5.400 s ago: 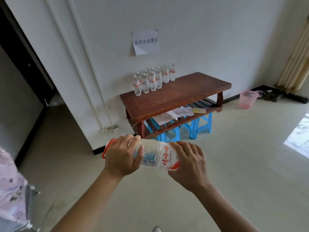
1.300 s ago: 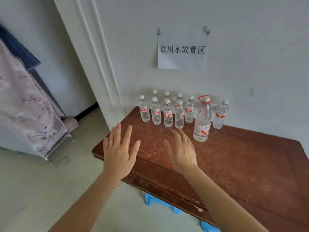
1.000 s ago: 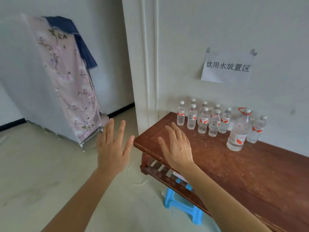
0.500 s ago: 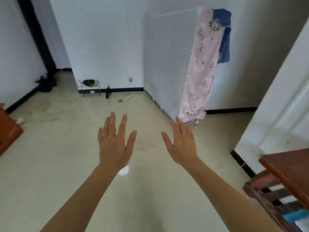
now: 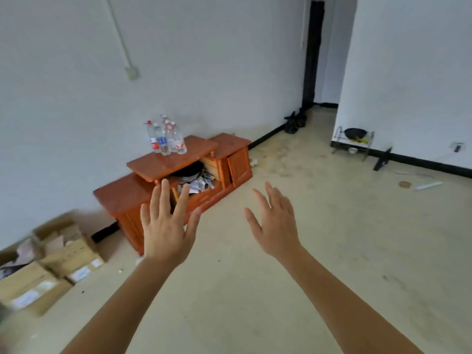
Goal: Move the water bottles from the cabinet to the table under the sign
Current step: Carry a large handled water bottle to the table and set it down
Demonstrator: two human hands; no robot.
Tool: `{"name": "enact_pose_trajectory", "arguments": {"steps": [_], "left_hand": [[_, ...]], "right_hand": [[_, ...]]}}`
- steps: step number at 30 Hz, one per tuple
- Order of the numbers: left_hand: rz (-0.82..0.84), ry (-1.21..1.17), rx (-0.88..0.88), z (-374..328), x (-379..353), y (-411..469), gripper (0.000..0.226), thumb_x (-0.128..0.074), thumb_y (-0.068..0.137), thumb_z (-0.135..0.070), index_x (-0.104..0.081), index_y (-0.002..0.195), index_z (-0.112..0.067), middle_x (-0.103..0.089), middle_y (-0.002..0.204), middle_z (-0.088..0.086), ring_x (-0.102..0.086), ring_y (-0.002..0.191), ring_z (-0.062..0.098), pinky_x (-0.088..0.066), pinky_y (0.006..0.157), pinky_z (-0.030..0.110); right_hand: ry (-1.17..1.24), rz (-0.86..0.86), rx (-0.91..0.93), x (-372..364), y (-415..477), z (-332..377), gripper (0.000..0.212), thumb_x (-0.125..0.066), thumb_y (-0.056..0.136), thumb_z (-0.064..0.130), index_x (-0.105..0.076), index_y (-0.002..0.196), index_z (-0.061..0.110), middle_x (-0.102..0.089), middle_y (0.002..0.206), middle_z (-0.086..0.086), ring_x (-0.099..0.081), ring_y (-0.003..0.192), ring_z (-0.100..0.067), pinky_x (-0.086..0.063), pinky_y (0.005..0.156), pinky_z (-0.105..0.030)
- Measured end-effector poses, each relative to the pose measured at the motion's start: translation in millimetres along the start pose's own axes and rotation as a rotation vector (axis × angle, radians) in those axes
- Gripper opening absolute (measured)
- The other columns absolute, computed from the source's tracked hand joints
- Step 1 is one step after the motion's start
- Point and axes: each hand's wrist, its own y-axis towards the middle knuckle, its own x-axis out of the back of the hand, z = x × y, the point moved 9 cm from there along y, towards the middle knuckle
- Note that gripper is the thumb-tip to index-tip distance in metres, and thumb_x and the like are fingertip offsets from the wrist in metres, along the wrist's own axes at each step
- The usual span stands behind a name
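Left hand (image 5: 167,232): raised in front of the camera, back toward the viewer, fingers spread and straight, holding nothing. Its fingertips overlap the near edge of the cabinet in the view; contact cannot be told.

Right hand (image 5: 277,224): raised at the same height, just right of the left hand and apart from it, fingers loosely spread, palm turned inward, holding nothing. Bare floor lies behind it.

Cabinet (image 5: 178,180): low orange-brown wooden unit against the far left wall, with a raised middle top and lower side sections. The middle compartment stands open and holds a dark rounded item and a jumble of white papers or cords, too blurred to name. A small door at its right end hangs ajar.

Water bottles (image 5: 167,139): a tight cluster of clear plastic bottles, upright on the far left part of the raised top, near the wall. Labels show red, white and blue; one has a red cap. Exact count cannot be told.

Cardboard boxes (image 5: 51,264): several on the floor at near left, beside the cabinet's left end, some open.

Wire rack (image 5: 353,143): against the far right wall, carrying a dark bowl-shaped object.

Black bags (image 5: 295,121): on the floor at the far corner, beside a dark doorway (image 5: 313,52).
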Motion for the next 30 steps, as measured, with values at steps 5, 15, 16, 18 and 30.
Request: {"name": "enact_pose_trajectory", "arguments": {"steps": [5, 15, 16, 18, 30], "left_hand": [[-0.05, 0.087, 0.208, 84, -9, 58, 0.068, -0.017, 0.1, -0.067, -0.021, 0.159, -0.034, -0.005, 0.17, 0.009, -0.003, 0.156, 0.031, -0.012, 0.122, 0.063], [-0.101, 0.076, 0.347, 210, -121, 212, 0.07, -0.019, 0.1, -0.066, -0.023, 0.159, -0.03, -0.008, 0.169, 0.011, -0.007, 0.155, 0.033, -0.013, 0.12, 0.063], [-0.102, 0.071, 0.353, 220, -131, 236, 0.069, -0.02, 0.1, -0.065, -0.024, 0.159, -0.03, -0.008, 0.169, 0.011, -0.007, 0.155, 0.034, -0.012, 0.12, 0.063], [-0.091, 0.054, 0.354, 237, -154, 294, 0.07, -0.019, 0.099, -0.066, -0.022, 0.16, -0.03, -0.006, 0.169, 0.012, -0.005, 0.156, 0.033, -0.011, 0.121, 0.063], [0.018, 0.021, 0.205, 261, -307, 579, 0.072, -0.01, 0.098, -0.069, -0.01, 0.161, -0.034, 0.002, 0.17, 0.007, 0.002, 0.156, 0.03, -0.006, 0.122, 0.059]], "right_hand": [[0.139, 0.048, 0.182, -72, 108, 55, 0.056, -0.037, 0.106, 0.054, -0.045, 0.151, 0.021, -0.033, 0.162, -0.013, -0.033, 0.148, -0.034, -0.032, 0.118, -0.051], [0.142, 0.16, 0.4, -255, 275, 93, 0.059, -0.032, 0.106, 0.058, -0.043, 0.151, 0.021, -0.034, 0.161, -0.013, -0.032, 0.149, -0.031, -0.033, 0.117, -0.053], [0.113, 0.168, 0.399, -270, 297, 89, 0.057, -0.035, 0.106, 0.056, -0.045, 0.149, 0.021, -0.035, 0.161, -0.013, -0.034, 0.148, -0.032, -0.034, 0.117, -0.054], [0.063, 0.162, 0.369, -296, 351, 77, 0.056, -0.038, 0.104, 0.055, -0.047, 0.148, 0.02, -0.036, 0.16, -0.014, -0.035, 0.146, -0.034, -0.036, 0.115, -0.057], [-0.005, 0.131, 0.147, -413, 591, -36, 0.06, -0.035, 0.104, 0.057, -0.038, 0.153, 0.021, -0.031, 0.163, -0.015, -0.03, 0.149, -0.037, -0.03, 0.119, -0.057]]}}
